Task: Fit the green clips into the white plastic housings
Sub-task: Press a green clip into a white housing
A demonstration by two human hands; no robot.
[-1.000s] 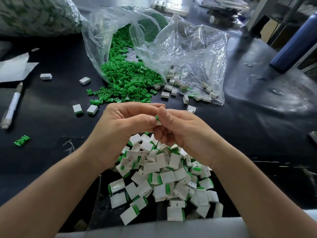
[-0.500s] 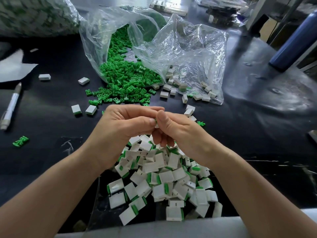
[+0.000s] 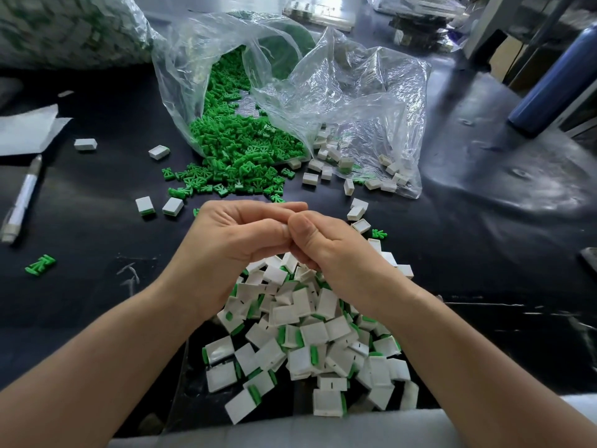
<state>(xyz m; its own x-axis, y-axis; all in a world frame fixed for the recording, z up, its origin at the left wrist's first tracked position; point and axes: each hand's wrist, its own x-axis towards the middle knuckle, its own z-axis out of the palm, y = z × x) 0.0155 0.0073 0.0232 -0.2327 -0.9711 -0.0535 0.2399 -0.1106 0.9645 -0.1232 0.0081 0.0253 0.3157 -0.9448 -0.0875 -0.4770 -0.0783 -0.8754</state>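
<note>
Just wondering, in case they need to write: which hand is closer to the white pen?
Left. The left hand lies to the right of the pen, with dark table between them; the right hand is farther right still, beyond the left one.

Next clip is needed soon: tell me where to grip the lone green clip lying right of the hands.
Probably pinch the lone green clip across its body, from above and from the right: it lies flat on the black table, with an open white housing close on its left.
</note>
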